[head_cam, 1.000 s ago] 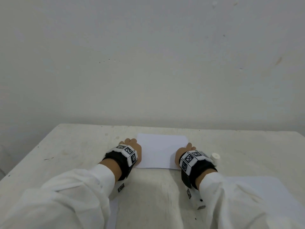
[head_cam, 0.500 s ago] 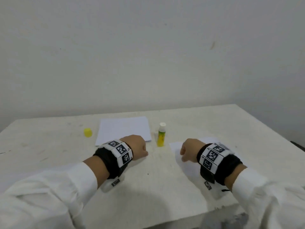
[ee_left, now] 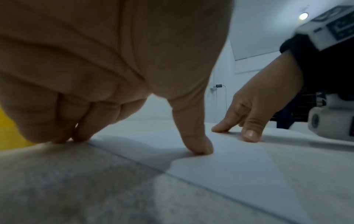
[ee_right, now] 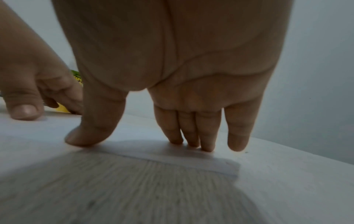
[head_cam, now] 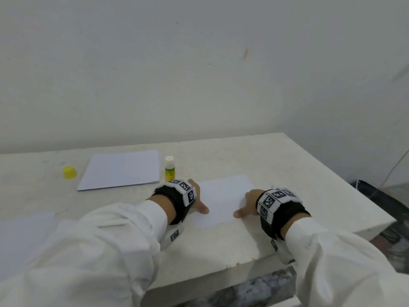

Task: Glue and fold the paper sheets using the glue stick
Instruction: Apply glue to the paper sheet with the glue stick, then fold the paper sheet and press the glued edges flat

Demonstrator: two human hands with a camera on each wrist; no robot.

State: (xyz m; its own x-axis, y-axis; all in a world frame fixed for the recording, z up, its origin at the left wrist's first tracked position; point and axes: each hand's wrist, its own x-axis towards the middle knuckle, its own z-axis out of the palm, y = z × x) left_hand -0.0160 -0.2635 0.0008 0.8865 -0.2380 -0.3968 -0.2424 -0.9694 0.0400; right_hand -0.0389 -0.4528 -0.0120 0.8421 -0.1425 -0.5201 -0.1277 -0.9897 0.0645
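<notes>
While the paper sheet (head_cam: 221, 199) lies between them, left hand (head_cam: 197, 199) and right hand (head_cam: 249, 203) press it flat-fingered

both hands down on one paper sheet

the left hand (head_cam: 197, 199) rests on the left edge of a single paper sheet (head_cam: 222, 201), thumb laid out on it; the right hand (head_cam: 247, 204) rests on its right edge, thumb pointing inward; just beyond the left hand stands the glue stick (head_cam: 169, 169), upright and uncapped; further left of it lies a paper stack (head_cam: 121, 169), then a yellow cap (head_cam: 70, 172); all on a pale table (head_cam: 287, 165)
</notes>
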